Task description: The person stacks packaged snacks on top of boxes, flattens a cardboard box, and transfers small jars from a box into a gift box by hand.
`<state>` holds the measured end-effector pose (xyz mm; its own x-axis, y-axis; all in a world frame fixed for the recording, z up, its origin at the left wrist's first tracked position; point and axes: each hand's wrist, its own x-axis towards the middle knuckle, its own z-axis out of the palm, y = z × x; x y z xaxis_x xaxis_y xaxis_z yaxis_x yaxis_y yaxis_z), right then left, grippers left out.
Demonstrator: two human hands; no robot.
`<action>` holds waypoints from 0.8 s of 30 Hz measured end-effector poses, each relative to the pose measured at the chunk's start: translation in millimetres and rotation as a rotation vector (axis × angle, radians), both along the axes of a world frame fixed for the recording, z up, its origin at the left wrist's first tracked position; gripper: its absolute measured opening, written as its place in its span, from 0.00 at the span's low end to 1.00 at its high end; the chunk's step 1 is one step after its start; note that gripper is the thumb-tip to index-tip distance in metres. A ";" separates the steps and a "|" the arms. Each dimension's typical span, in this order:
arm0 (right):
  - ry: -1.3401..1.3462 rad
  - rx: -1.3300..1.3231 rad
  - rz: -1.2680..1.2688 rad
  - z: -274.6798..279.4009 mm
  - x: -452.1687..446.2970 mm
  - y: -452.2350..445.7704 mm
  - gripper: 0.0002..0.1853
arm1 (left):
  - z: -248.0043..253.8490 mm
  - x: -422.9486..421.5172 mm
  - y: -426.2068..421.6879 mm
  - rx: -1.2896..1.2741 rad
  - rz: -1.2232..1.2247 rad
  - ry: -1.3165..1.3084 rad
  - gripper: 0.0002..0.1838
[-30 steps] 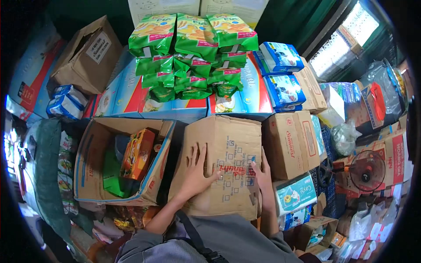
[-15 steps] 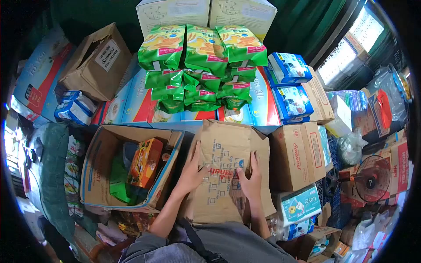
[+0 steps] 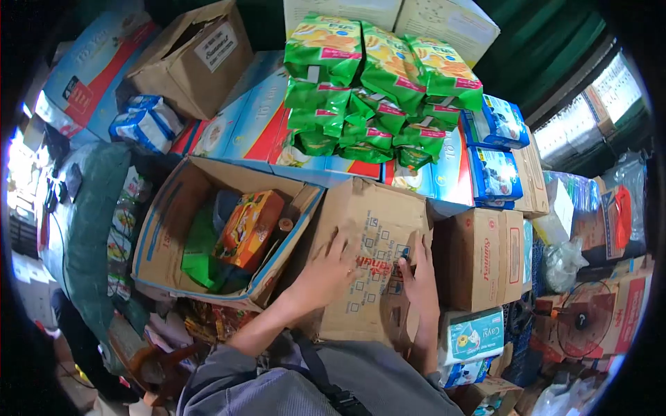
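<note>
A brown cardboard box printed with red lettering and rows of small checkboxes lies in front of my body. My left hand rests over the left part of its top, fingers spread and a little blurred. On the right side of the same surface is my right hand, its fingers stretched towards the far edge and the thumb apart. Neither hand grips anything. Just left stands an open carton holding an orange-red packet box and a green packet.
Green biscuit bags are stacked on light-blue boxes behind. To the right stand a Sunnest carton, a teal Caysi pack and blue-white packs. A fan sits farther right, and a torn carton at back left.
The view has tilted and shifted, so the scene sits differently in the frame. My left hand has moved from the box's left edge inward over its top; my right hand stays at the right side.
</note>
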<state>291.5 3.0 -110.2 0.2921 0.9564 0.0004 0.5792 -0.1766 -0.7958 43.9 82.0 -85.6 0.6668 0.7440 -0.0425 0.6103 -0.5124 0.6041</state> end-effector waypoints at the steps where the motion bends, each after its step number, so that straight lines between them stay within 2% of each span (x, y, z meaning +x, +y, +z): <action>1: 0.010 -0.073 0.006 7.9 0.6 4.1 0.39 | 16.3 -9.0 -4.1 0.042 -0.118 0.056 0.38; 2: 0.022 -0.146 0.012 14.7 0.4 8.1 0.38 | 32.0 -20.1 -5.8 0.036 -0.106 0.060 0.38; 3: 0.026 -0.149 0.022 19.6 -0.1 12.6 0.38 | 49.2 -33.0 -4.0 -0.090 -0.130 -0.073 0.34; 4: -0.314 -0.124 0.083 24.2 -0.3 17.6 0.37 | 65.2 -45.4 -0.3 -0.213 -0.154 -0.207 0.30; 5: -0.653 -0.091 0.140 37.3 -3.3 25.5 0.36 | 81.7 -56.7 4.4 -0.210 -0.149 -0.204 0.30; 7: -0.661 -0.010 0.158 64.4 -19.9 45.7 0.33 | 107.4 -78.3 20.0 -0.164 0.097 -0.197 0.24; 10: -0.343 0.151 0.468 82.3 -49.8 85.9 0.29 | 96.0 -103.9 72.8 -0.031 0.240 -0.127 0.22; 11: -0.227 0.201 0.542 85.3 -68.7 101.1 0.27 | 85.0 -110.9 88.6 0.019 0.291 -0.059 0.21; 13: 0.012 0.172 0.688 91.6 -112.2 131.3 0.26 | 55.4 -125.7 115.7 0.103 0.272 0.319 0.18; 15: 0.098 0.009 0.794 79.9 -157.6 172.5 0.28 | 28.2 -141.5 139.8 -0.098 0.102 0.679 0.23; 16: -0.004 0.011 0.792 60.3 -180.2 187.8 0.28 | -48.8 -177.5 152.7 -0.084 0.101 0.681 0.23; 17: -0.108 0.013 0.789 36.4 -200.6 206.0 0.28 | -120.1 -196.2 170.7 0.376 -0.209 0.328 0.27; 18: -0.172 0.011 0.743 6.1 -221.7 216.0 0.28 | -135.5 -188.2 176.9 0.038 -0.053 0.086 0.31; 19: -0.236 0.009 0.698 -24.1 -238.0 220.7 0.28 | -207.0 -211.5 193.0 0.216 0.013 0.136 0.31; 21: -0.291 -0.125 0.769 -62.4 -251.0 231.9 0.33 | -116.7 -186.0 180.4 -0.328 -0.039 0.693 0.26; 22: -0.321 -0.136 0.802 -123.5 -257.1 231.5 0.36 | -125.1 -188.6 176.2 -0.328 -0.016 0.680 0.26; 23: -0.350 -0.146 0.836 -170.1 -261.2 232.7 0.41 | -144.8 -191.4 169.3 -0.237 0.039 0.624 0.31; 24: -0.435 -0.462 0.898 -115.3 -255.3 222.2 0.45 | -158.5 -194.7 163.6 -0.152 0.092 0.570 0.36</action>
<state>36.1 225.1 -225.5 -0.4488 0.7548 -0.4784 0.8607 0.2212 -0.4585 -150.8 245.6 -244.1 0.4411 0.7549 -0.4853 0.8974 -0.3759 0.2309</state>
